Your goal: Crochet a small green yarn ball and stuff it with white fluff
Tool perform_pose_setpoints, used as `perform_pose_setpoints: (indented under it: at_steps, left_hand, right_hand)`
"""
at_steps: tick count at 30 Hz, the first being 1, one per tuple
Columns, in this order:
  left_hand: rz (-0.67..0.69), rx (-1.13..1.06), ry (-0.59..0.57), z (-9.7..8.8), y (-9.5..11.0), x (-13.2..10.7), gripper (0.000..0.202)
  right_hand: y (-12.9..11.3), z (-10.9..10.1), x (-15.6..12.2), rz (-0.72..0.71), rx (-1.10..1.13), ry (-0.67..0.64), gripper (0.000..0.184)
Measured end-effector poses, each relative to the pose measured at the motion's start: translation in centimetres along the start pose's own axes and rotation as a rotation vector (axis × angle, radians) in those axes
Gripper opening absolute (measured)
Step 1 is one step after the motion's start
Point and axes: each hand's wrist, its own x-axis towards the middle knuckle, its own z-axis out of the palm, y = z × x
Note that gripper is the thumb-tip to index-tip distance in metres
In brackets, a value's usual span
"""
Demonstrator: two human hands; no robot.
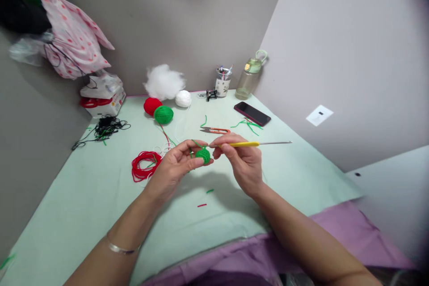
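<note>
My left hand [176,165] pinches a small green crocheted ball [203,155] between thumb and fingers above the table. My right hand [239,161] is closed on a crochet hook with a yellow handle [246,144]. The metal shaft of the hook points right and its near end meets the green ball. A green strand runs from the ball back toward the green yarn ball [163,115] farther up the table.
On the pale green table [83,196] lie a red yarn ball [152,105], a white yarn ball [182,98], white stuffing [164,81], red cord coil [145,165], black cord [104,127], snips [214,130], a phone [252,113], a pen jar [223,82] and a bottle [248,78].
</note>
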Motion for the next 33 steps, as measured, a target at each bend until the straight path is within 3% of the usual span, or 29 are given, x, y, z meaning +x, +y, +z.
perform_pose_setpoints:
  at_steps: [6, 10, 16, 20, 26, 29, 33]
  left_hand:
    - [0.005, -0.002, 0.027, 0.1, 0.1, -0.1, 0.053]
    - [0.025, 0.005, 0.061, 0.3, -0.1, -0.1, 0.056]
    - [0.028, -0.066, 0.081, 0.9, -0.8, 0.0, 0.057]
    - [-0.001, -0.175, 0.062, 1.5, -0.8, -0.1, 0.059]
    - [-0.014, -0.265, 0.035, 2.1, -0.7, -0.3, 0.051]
    - [0.006, -0.258, 0.028, 2.0, -0.8, -0.3, 0.049]
    - [0.088, -0.062, 0.054, 1.3, -0.4, -0.4, 0.051]
  right_hand:
    - [-0.4, 0.2, 0.2, -0.007, -0.008, -0.020, 0.017]
    - [0.1, 0.4, -0.2, -0.036, -0.072, -0.004, 0.016]
    - [0.9, 0.6, -1.0, -0.228, -0.269, 0.005, 0.020]
    - [0.7, 0.9, -1.4, -0.276, -0.242, 0.037, 0.024]
    - [-0.2, 1.4, -1.7, -0.284, -0.163, 0.105, 0.023]
    - [-0.4, 1.2, -1.5, -0.292, -0.132, 0.077, 0.019]
    - [-0.2, 0.3, -0.6, -0.126, 0.022, -0.009, 0.019]
